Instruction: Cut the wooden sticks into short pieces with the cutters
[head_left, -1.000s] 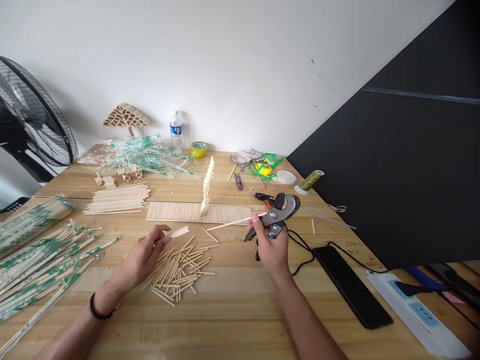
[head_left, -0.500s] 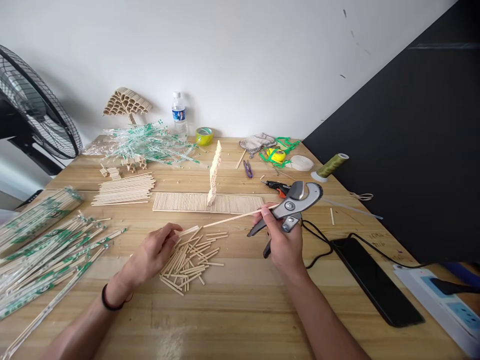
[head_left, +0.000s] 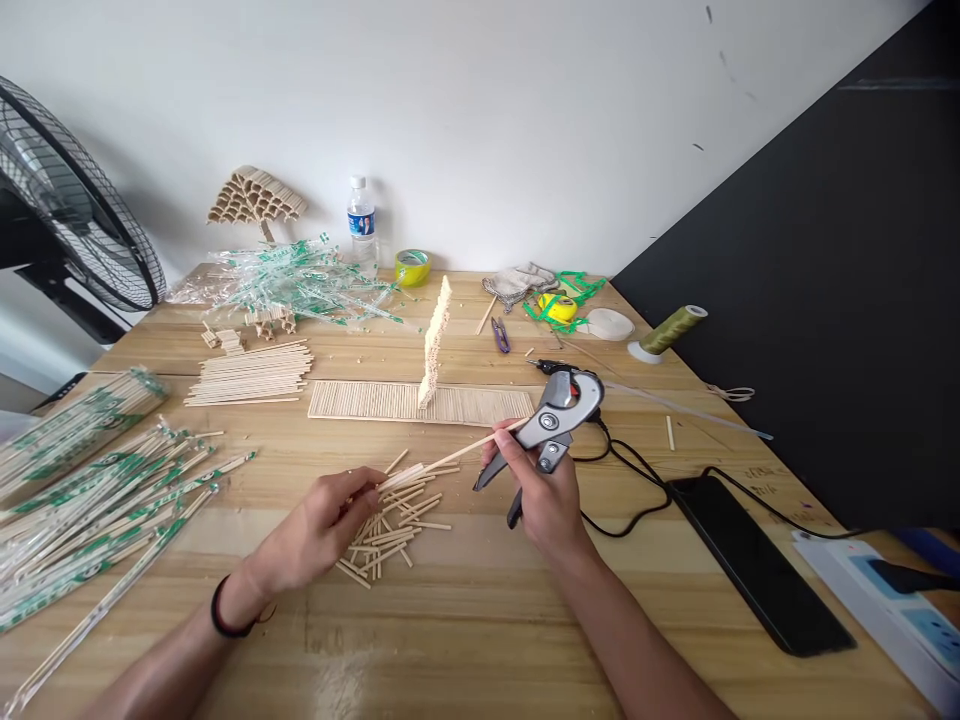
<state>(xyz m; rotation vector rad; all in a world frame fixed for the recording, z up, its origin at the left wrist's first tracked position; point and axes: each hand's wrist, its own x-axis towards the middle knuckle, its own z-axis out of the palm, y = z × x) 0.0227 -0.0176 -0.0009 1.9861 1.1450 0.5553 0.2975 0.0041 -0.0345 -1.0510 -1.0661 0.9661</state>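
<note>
Pointing a long stick [head_left: 469, 447] at a bunch of short sticks [head_left: 403, 478]

The left hand [head_left: 322, 520] is pinching the short sticks between thumb and fingers, and they are jutting out toward the right hand [head_left: 544, 490]. That right hand is closing around the cutter [head_left: 549, 422] and is also gripping the long stick near its far end, under the thumb. The cutter's handles are standing apart, and its curved head is facing up and away from the person.

The long stick is running slantwise between the hands, its free end dipping leftward and toward the person. Its long axis is lying roughly in line with the short sticks. The free end is sitting right by their tips, much nearer the left fingers than the right; whether they are touching, I cannot tell. To the left hand, that end is lying ahead and to the right.

Below this meeting point, a loose pile of cut sticks [head_left: 390, 545] is spreading over the worktop [head_left: 465, 640], partly hidden by the left hand. A flat panel of sticks [head_left: 360, 400] is lying just beyond, and a black phone [head_left: 761, 565] is resting to the right of the right hand.
</note>
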